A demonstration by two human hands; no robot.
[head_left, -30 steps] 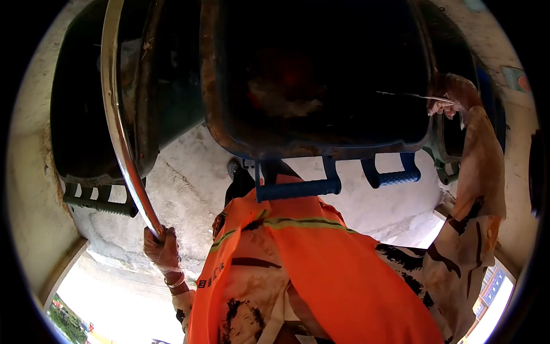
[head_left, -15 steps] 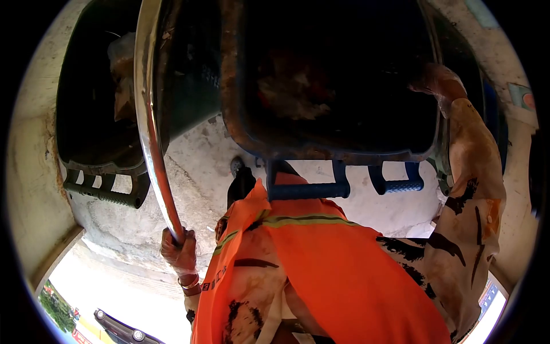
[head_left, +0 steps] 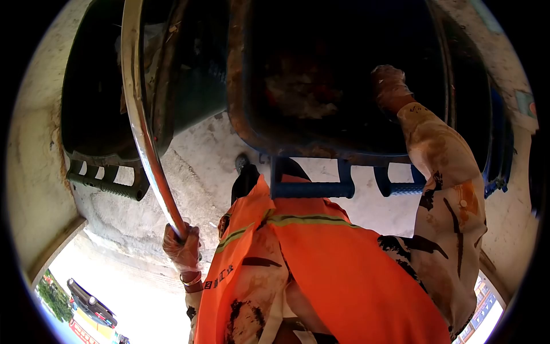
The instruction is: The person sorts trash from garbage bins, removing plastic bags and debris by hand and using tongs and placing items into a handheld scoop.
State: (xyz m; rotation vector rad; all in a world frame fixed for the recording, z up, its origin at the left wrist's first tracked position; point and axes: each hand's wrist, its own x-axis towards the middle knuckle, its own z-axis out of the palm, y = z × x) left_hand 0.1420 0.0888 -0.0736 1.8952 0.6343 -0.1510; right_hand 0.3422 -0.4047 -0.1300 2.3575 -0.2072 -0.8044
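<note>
My left hand, in a clear thin glove, is wrapped round the lower end of a shiny metal pole. The pole rises in front of the left wheelie bin, and its far end is out of view. My right hand, also gloved, is over the dark opening of the middle wheelie bin, near its right side. Its fingers are lost in shadow, so their grip does not show. Pale, crumpled rubbish lies inside that bin, left of my right hand.
Blue handles stick out from the middle bin towards my orange vest. Another bin stands at the right. Pale walls flank the bins. A dark car is outside at lower left.
My right hand has moved left, from the middle bin's right rim to over its opening. My left hand still grips the pole, whose upper part has shifted slightly left in view.
</note>
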